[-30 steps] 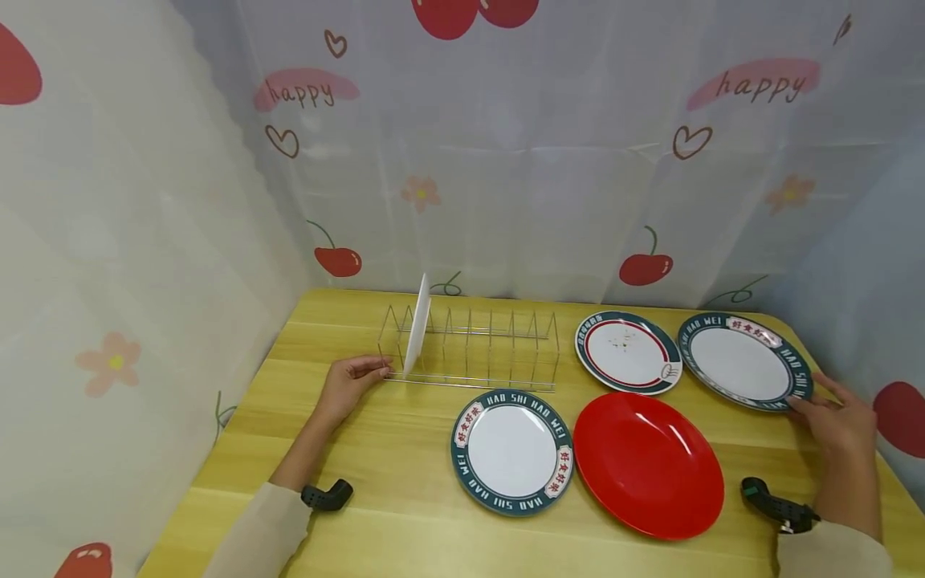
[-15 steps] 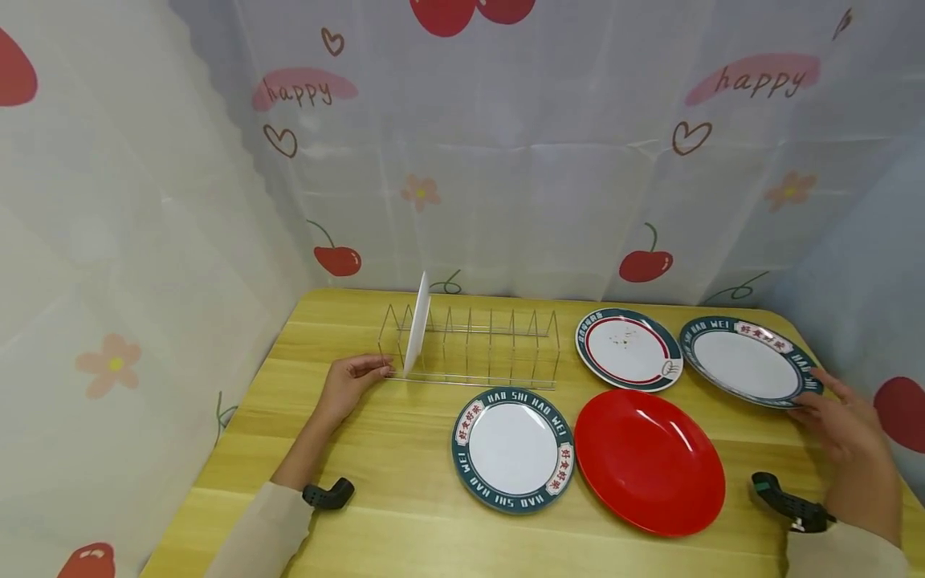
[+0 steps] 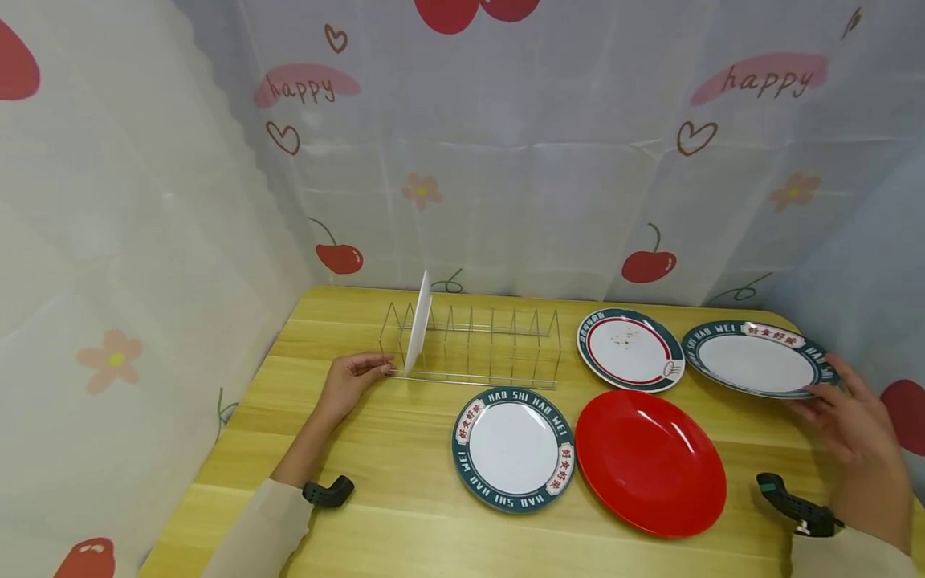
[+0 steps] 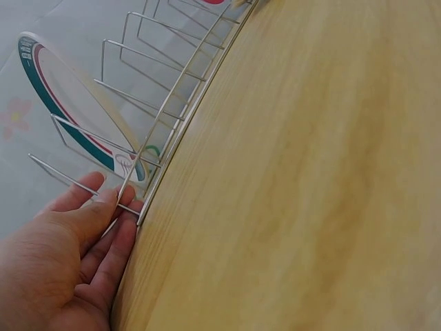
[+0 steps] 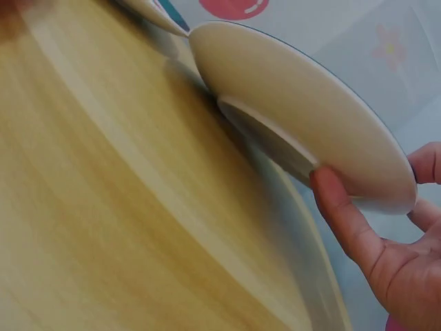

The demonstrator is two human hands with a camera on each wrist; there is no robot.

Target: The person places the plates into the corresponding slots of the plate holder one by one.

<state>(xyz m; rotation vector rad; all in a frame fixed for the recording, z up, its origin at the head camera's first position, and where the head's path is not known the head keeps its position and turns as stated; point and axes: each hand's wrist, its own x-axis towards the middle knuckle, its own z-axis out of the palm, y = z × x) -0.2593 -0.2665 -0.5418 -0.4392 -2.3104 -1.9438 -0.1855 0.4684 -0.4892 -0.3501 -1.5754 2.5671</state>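
Cherry cloth (image 3: pixel 520 201) at the back, yellow table (image 3: pixel 405 482) below. With right hand (image 3: pixel 849 413), gripping held plate (image 3: pixel 755 361) by its right rim from over and under, fingers bent; up on a tilt, far right. With left hand (image 3: pixel 348 387), pinching the near left corner of rack (image 3: pixel 473 382). Could slip or tip, being held at one side only. Could knock spotted plate (image 3: pixel 629 349), so close by. Could also slide rack, if bumped. Farther out: standing plate (image 3: pixel 419 325) in rack, red plate (image 3: pixel 650 464) beside near plate (image 3: pixel 514 449), both flat.
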